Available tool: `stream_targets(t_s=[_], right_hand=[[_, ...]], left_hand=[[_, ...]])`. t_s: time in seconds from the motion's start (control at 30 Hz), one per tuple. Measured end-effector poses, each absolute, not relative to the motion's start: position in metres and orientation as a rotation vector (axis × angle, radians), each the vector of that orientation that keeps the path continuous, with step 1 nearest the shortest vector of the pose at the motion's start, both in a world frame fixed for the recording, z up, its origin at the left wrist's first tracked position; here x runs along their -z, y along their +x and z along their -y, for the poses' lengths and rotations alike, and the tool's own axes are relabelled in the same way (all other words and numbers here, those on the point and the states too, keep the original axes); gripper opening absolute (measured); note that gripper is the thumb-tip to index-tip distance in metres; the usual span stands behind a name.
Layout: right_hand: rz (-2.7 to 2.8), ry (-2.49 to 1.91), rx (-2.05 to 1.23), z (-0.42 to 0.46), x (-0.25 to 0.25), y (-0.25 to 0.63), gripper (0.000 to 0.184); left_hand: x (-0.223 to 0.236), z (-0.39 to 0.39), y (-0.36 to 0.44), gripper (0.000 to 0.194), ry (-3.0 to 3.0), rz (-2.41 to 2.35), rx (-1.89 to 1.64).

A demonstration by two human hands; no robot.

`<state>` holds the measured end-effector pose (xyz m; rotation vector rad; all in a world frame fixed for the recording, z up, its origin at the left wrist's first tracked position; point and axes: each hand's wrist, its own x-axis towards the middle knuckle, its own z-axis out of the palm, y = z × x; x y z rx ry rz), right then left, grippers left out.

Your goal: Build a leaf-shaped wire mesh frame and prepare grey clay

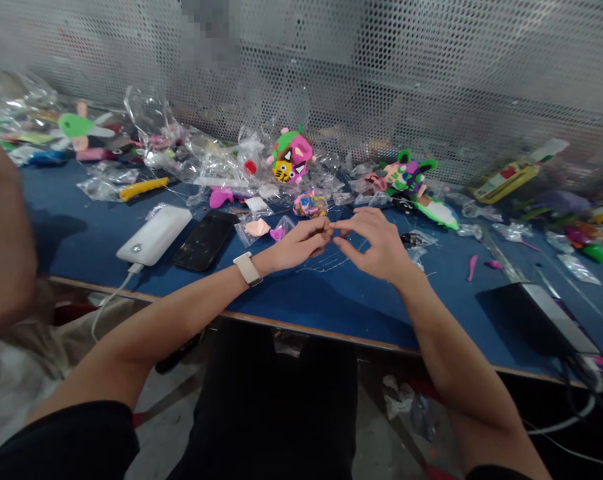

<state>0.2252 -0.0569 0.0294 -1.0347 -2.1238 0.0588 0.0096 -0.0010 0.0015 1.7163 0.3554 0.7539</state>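
The left hand [304, 244] and right hand [379, 245] meet; whether this grip holds anything, I cannot tell. A forward slip could dent the multicoloured clay lump [309, 204] just beyond.

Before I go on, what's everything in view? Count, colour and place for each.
Table: 1, blue, across the middle
Perforated screen: 1, grey, behind
Clear wrappers: many, not countable, mostly along the back
Patterned ball: 1, multicoloured, back centre
Small lump: 1, multicoloured, in front of the ball
Eared figure: 1, green and purple, back right
Yellow-handled tool: 1, left
Power bank: 1, white, left
Phone: 1, black, beside the power bank
Peach piece: 1, centre left
Wristband: 1, pale, left wrist
Left hand: 1, bare, centre
Right hand: 1, bare, centre; fingertips near the left's, anything held unclear
Small clutter at both ends: too jumbled to count
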Motion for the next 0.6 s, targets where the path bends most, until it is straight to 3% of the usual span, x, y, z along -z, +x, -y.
stream_targets(t_s=[0.2,0.6], right_hand=[[1.838,-1.086,-0.521,0.059,-0.024,0.21,0.012],[1.889,-1.051,-0.439,0.058,-0.027,0.21,0.01]], left_hand=[[-0.004,0.002,0.009,0.015,1.716,-0.435,-0.771],[-0.009,0.002,0.013,0.015,1.548,-0.465,-0.739]])
